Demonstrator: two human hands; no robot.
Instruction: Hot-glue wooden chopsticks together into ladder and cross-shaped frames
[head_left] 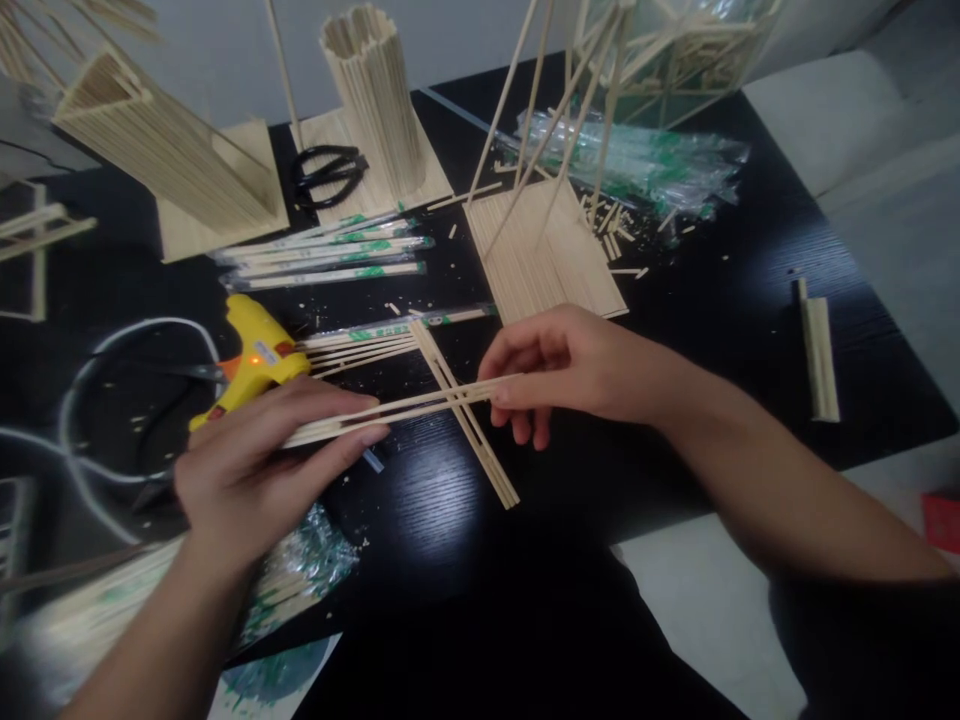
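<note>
A narrow frame of thin wooden sticks (420,402) spans the gap between my hands. My left hand (277,450) pinches its left end between thumb and fingers. At its right end my right hand (555,375) is closed on it, thumb against the index finger. A similar stick frame (486,452) lies slanted on the black table, below and crossing behind the held one. Just beyond my left hand sits a yellow glue gun (259,350) with an orange light lit. Loose sticks (367,352) lie beside it.
Beyond my hands stand a triangular stick tower (180,150), a round stick tower (379,110), black scissors (328,175) and a stick mat (540,255) with upright sticks. Wrapped sticks (330,252), a plastic bag (630,155) and a small stick bundle (819,355) lie around. A white cable (67,440) loops at left.
</note>
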